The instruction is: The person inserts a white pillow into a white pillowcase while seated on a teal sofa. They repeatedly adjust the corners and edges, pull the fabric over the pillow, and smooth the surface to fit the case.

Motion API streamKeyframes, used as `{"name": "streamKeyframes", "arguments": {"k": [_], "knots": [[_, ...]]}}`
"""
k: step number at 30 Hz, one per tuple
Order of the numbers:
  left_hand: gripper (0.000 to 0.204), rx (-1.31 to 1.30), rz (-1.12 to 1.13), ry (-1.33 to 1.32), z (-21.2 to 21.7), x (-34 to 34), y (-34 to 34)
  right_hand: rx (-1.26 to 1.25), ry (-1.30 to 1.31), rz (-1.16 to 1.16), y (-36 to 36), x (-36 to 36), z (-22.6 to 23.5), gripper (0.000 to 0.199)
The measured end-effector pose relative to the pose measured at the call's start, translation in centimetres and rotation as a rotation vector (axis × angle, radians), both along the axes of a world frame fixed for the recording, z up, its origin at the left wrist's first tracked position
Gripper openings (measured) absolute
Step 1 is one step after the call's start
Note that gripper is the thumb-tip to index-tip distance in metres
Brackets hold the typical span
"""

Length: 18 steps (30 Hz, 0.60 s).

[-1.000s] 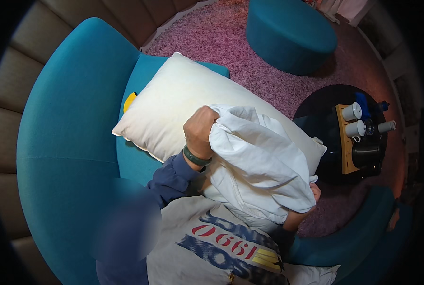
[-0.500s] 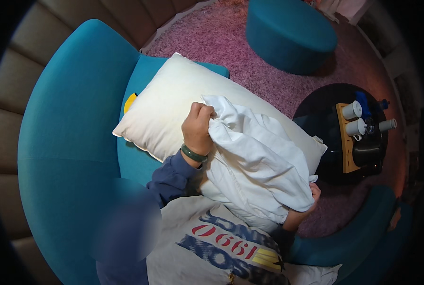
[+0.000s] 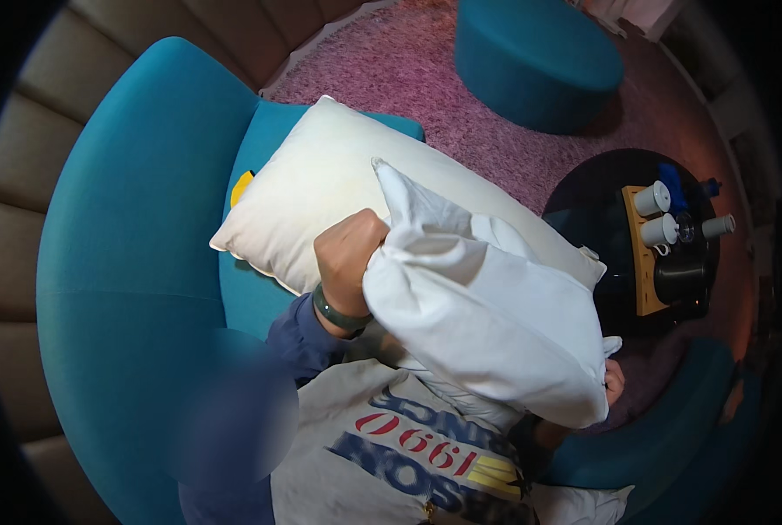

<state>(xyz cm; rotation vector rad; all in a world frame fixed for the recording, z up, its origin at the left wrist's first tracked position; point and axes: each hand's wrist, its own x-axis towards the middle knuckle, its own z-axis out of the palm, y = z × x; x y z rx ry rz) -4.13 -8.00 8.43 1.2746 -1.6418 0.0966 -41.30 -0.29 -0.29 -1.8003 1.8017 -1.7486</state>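
A white pillowcase (image 3: pixel 487 324) is stretched in front of my body between my two hands. My left hand (image 3: pixel 347 262) makes a fist around its left edge, and one corner sticks up above the knuckles. At the right end my right hand (image 3: pixel 614 381) grips the other edge; the cloth hides most of it, with only some fingers showing. Beyond the cloth, a plump cream pillow (image 3: pixel 321 184) lies across the teal sofa seat (image 3: pixel 251 297). The pillowcase covers part of the pillow's near side.
The curved teal backrest (image 3: pixel 137 245) rises on the left. A yellow item (image 3: pixel 242 187) pokes out beside the pillow. To the right, a round black table (image 3: pixel 575 197) bears a wooden tray (image 3: pixel 645 293) with white cups (image 3: pixel 658 231). A teal ottoman (image 3: pixel 540 70) stands on the purple rug (image 3: pixel 391 61).
My hands have moved apart, the left one toward me and leftward, the right one to the right. Between them the pillowcase has spread wider and lost many of its folds.
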Motion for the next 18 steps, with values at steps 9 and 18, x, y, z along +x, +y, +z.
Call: {"name": "streamKeyframes", "arguments": {"k": [9,18], "knots": [[0.02,-0.096,0.05,0.078,-3.2,-0.4,-1.6,0.029,-0.091,0.033,-0.9,-0.8,-3.3,0.033],[0.019,-0.006,0.035,0.157,-4.1,-1.2,-1.6,0.039,-0.137,0.077,-1.0,-0.9,-3.8,0.032]]}}
